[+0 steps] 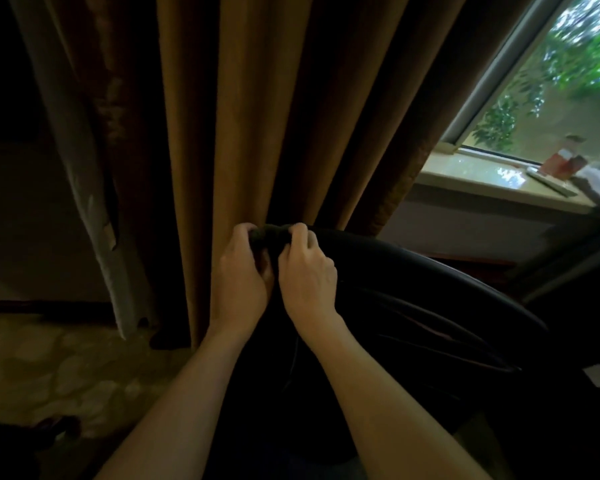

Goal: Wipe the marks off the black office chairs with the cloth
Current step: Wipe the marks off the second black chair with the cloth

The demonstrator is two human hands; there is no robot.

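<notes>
A black office chair [413, 296] fills the lower right, its curved backrest top running from centre to right. At the top-left end of that backrest sits a dark bunched cloth [269, 233]. My left hand [243, 271] grips the cloth's left end with curled fingers. My right hand [307, 268] grips its right end, fingers curled over it. Both hands are close together, almost touching, with the cloth between them. In the dim light I cannot make out any marks on the chair.
Brown curtains [257, 116] hang directly behind the chair. A window [551, 81] and its sill [482, 181], carrying a red-and-white item [561, 161], are at upper right. Patterned floor [56, 368] lies at lower left.
</notes>
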